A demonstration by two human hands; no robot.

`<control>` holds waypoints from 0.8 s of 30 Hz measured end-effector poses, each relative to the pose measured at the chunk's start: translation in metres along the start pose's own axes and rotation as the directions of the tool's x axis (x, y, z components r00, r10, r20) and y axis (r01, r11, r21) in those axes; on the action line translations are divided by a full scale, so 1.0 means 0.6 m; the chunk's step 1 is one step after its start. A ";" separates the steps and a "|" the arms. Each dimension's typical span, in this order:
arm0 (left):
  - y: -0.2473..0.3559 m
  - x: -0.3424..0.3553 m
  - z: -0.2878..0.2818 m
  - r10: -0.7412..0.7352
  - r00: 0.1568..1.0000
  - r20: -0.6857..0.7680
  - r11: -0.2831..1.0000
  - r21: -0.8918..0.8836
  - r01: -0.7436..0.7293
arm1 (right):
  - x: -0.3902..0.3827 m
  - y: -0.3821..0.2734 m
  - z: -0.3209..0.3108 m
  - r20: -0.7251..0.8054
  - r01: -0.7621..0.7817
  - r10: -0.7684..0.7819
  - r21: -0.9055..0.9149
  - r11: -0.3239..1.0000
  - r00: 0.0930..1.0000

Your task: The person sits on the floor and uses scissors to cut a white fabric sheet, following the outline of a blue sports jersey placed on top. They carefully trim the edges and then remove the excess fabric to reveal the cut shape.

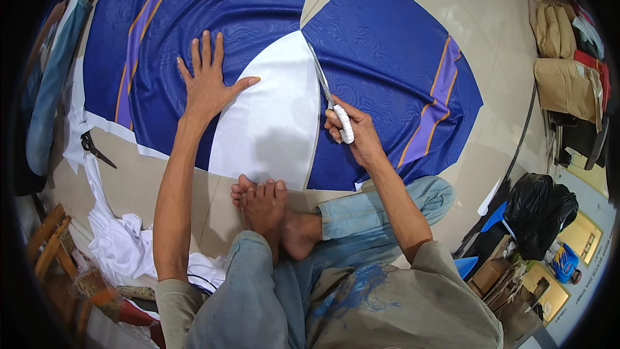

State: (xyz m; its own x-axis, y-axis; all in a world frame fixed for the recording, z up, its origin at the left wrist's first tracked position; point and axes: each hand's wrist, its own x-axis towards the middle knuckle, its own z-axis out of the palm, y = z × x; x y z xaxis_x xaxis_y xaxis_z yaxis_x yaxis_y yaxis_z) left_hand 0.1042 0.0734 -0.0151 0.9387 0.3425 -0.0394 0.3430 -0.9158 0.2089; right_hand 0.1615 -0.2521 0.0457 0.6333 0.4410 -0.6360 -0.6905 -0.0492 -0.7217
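A pair of scissors [345,123] with a white-wrapped handle is gripped in my right hand [358,132]. Its blades lie along the seam between a white fabric area [271,103] and a dark blue fabric piece [381,45] on the right; the tips point away from me. My left hand [208,81] rests flat with fingers spread on the larger blue fabric [252,13] at the left, and its thumb reaches over the white area's edge. Both blue parts carry a purple stripe with orange borders. They meet at a point beyond the scissors' tips.
Black scissors [97,150] lie at the left, above crumpled white cloth [123,239]. Another person's denim-clad leg [55,90] is at the left edge. My bare foot [263,210] touches the fabric's near edge. Brown packages [562,84] and a black plastic bag [539,207] stand at the right.
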 end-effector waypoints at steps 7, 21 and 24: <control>-0.001 0.000 -0.006 0.000 1.000 0.025 1.000 -0.006 0.000 | 0.006 -0.018 -0.012 0.028 -0.013 0.015 -0.050 0.999 1.000; -0.006 0.000 0.004 0.026 1.000 -0.004 1.000 -0.002 -0.026 | 0.048 -0.047 0.006 0.075 0.018 -0.013 -0.072 0.997 0.997; -0.005 0.000 0.004 0.020 1.000 -0.001 1.000 -0.002 -0.020 | 0.050 -0.046 0.002 0.065 0.007 -0.003 -0.062 0.998 0.998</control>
State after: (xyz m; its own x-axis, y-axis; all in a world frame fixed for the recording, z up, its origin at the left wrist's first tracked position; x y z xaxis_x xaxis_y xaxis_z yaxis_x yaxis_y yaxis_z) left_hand 0.1031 0.0755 -0.0183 0.9455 0.3239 -0.0341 0.3236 -0.9222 0.2117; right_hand 0.1990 -0.2364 0.0468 0.6112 0.4985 -0.6148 -0.6631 -0.1015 -0.7416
